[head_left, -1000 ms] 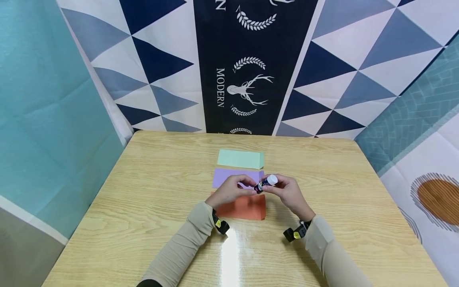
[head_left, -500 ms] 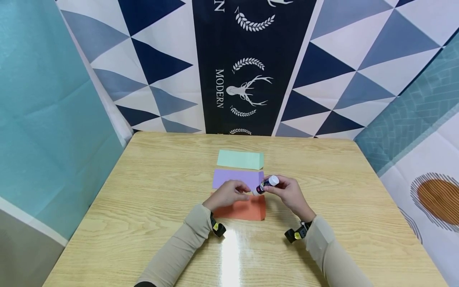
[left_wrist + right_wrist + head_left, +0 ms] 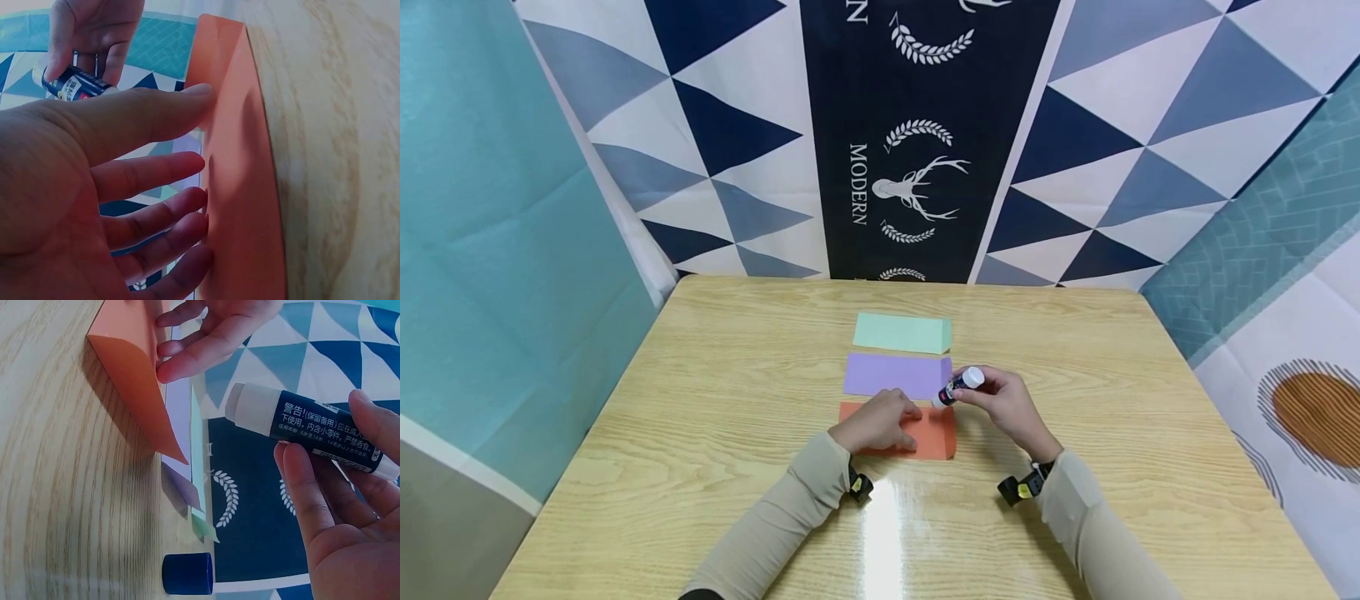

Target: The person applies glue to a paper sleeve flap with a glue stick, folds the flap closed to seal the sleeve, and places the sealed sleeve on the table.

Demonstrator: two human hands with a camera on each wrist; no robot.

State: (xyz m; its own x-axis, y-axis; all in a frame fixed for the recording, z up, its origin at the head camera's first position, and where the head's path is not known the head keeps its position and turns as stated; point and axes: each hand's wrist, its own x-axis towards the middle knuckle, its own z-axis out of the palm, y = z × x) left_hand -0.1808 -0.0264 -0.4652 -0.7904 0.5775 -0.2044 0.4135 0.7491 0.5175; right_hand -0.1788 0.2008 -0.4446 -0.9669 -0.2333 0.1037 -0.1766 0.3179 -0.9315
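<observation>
In the head view my right hand [image 3: 1006,404] pinches a glue stick [image 3: 957,388] between thumb and fingers. The stick has a dark printed label and white ends, and it tilts over an orange paper strip [image 3: 934,433]. The right wrist view shows its uncapped end [image 3: 240,405] pointing towards my left hand. My left hand [image 3: 877,421] rests its fingertips on the orange strip, fingers spread and slightly bent. The strip's right end is folded up into a flap [image 3: 134,387]. A dark blue cap [image 3: 187,574] lies on the table; the head view does not show it.
Beyond the orange strip lie a purple strip [image 3: 895,375] and a light green strip [image 3: 898,332], each with a folded right end. The wooden table [image 3: 737,358] meets a patterned cloth backdrop [image 3: 925,167] at its far edge.
My left hand has left the glue stick's lower end and come down onto the orange strip, moving slightly left and nearer me. My right hand keeps its grip, almost still.
</observation>
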